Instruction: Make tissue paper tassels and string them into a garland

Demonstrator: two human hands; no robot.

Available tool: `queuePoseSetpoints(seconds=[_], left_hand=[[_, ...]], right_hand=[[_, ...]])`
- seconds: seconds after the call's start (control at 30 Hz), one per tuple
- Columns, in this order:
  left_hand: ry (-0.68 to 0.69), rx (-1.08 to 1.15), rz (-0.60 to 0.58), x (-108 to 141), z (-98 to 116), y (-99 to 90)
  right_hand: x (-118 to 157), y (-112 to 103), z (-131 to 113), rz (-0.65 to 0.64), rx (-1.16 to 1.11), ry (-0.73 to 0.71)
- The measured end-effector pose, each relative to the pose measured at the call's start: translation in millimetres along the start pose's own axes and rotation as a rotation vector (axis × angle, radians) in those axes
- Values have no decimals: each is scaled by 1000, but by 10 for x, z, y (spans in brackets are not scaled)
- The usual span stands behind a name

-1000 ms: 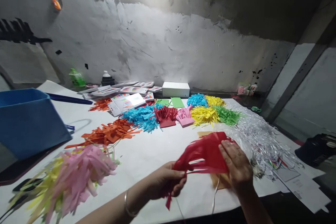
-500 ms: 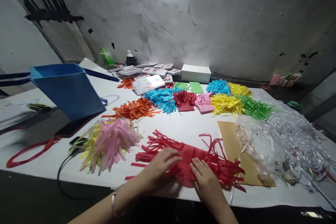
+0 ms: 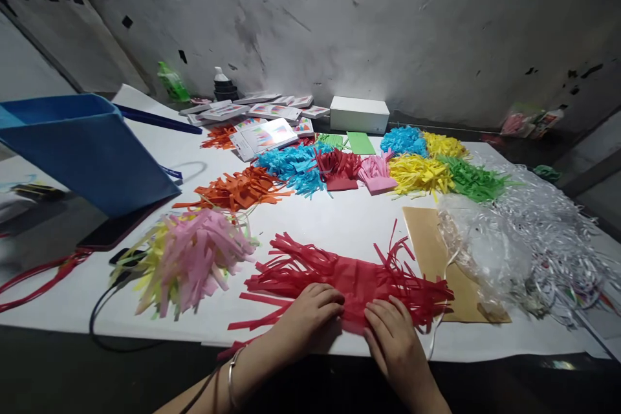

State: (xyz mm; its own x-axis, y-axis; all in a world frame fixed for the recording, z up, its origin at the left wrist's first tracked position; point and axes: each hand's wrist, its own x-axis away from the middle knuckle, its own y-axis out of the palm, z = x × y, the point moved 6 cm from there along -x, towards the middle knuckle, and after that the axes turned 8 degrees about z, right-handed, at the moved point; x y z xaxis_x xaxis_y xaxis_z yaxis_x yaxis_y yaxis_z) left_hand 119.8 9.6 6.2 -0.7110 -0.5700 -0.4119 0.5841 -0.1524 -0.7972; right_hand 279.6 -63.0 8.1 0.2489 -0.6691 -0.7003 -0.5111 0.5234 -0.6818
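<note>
A sheet of red tissue paper (image 3: 356, 281), cut into fringe at both ends, lies flat on the white-covered table in front of me. My left hand (image 3: 310, 314) is at its near edge, left of centre, with curled fingers on the paper; its thumb is hidden. On the right part of that edge rests my right hand (image 3: 394, 333), fingers spread over the red sheet. Left of the sheet lies a pink and yellow paper tassel bunch (image 3: 201, 255).
A blue bag (image 3: 92, 149) stands at left beside a phone (image 3: 123, 223). Coloured fringed paper bundles (image 3: 422, 171) line the middle, with flat packets (image 3: 264, 136) and a white box (image 3: 359, 114) behind. Brown card (image 3: 424, 233) and clear plastic (image 3: 495, 246) lie at right.
My left hand has moved down and right to the sheet's near edge, uncovering its middle. My right hand has shifted slightly right, its fingers more bent. The view has tilted down a little.
</note>
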Motion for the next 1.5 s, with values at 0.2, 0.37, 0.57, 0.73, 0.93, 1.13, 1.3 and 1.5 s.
queuePoseSetpoints(seconds=[0.2,0.37,0.57,0.73,0.93,1.13,1.3,1.5], left_hand=[[-135,71,-6,-23,-17,2],[-285,-13,-84,-76,-119,59],[-446,-157,-113,-294,-274,46],[-578,-291,-159,-502,-396,-20],[-646,-365,-244,-633,-480,-9],[-656,-389,-284,-687,-527,23],[-625,-387,-219,-674,-545,-13],[-393,-350,-75,-577,-305,-212]], right_hand=[[-95,77,20,-40,-48,175],[-156,93,101,-110,-35,249],[-371,182,376,-226,49,359],[-501,345,572,-260,162,420],[-522,386,617,-196,292,421],[-556,215,272,-84,228,196],[-437,340,95,-108,130,22],[-450,329,173,-49,87,113]])
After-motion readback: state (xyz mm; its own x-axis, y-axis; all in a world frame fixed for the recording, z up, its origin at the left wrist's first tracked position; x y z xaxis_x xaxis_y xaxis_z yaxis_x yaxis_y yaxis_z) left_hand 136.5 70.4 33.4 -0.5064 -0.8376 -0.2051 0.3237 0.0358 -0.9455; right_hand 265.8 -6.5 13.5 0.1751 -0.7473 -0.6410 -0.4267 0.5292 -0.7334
